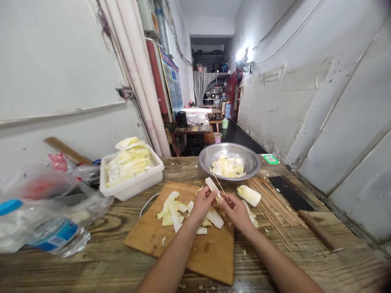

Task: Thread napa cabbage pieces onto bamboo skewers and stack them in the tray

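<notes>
My left hand point(204, 202) pinches a piece of napa cabbage point(211, 184) above the right part of the wooden cutting board point(210, 254). Beside it, my right hand point(235, 209) is closed on a thin bamboo skewer point(220, 185) that slants up to the left, against the cabbage piece. The skewer's lower end is hidden by my fingers. Cut cabbage leaves point(172, 209) lie on the board, some partly under my hands. A short chunk of cabbage heart point(249, 195) rests on the table to the right, next to a bundle of loose skewers point(275, 207).
A steel bowl point(203, 165) with cabbage pieces stands behind the board. At left is a white tub point(143, 185) piled with skewered cabbage, near plastic bags point(58, 187) and a lying water bottle point(51, 232). On the right lies a cleaver point(293, 193), blade flat, by a green QR card point(270, 159).
</notes>
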